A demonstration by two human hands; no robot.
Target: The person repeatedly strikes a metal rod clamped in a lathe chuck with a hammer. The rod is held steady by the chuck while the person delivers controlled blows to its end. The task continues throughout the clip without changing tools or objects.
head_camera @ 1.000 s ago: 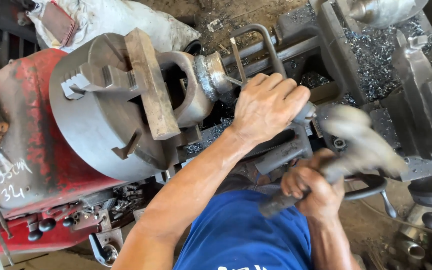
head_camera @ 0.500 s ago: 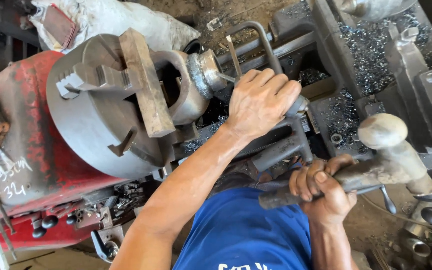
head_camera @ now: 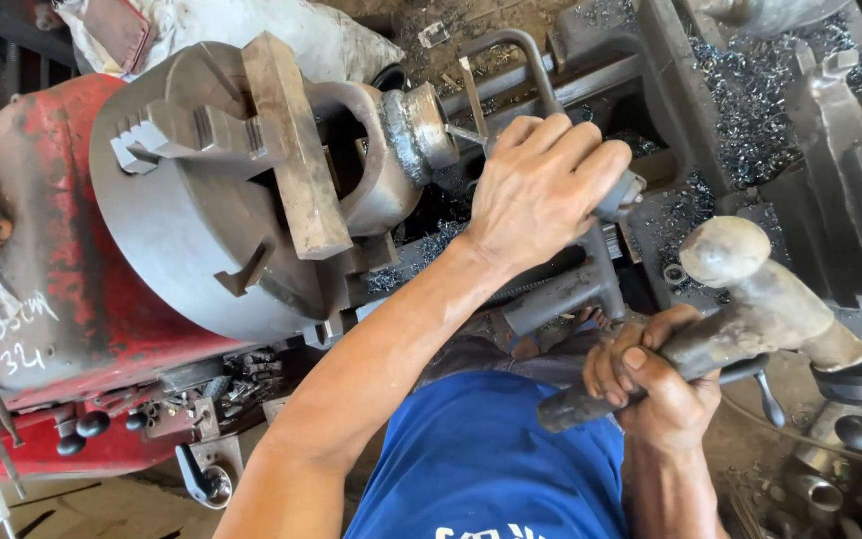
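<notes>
I see little free room around my hands. At nine o'clock of my left hand (head_camera: 541,190) the big grey round steel lathe chuck (head_camera: 202,230) with its flat rusty steel bar (head_camera: 296,150) blocks the way, and the welded grey ring-shaped workpiece (head_camera: 401,150) sits just beside my knuckles. At twelve o'clock a bent grey steel rod (head_camera: 521,60) arches close over. My right hand (head_camera: 650,384) grips a heavy grey steel hammer (head_camera: 760,299); at three o'clock the dark lathe carriage (head_camera: 850,180), strewn with metal chips, closes that side.
</notes>
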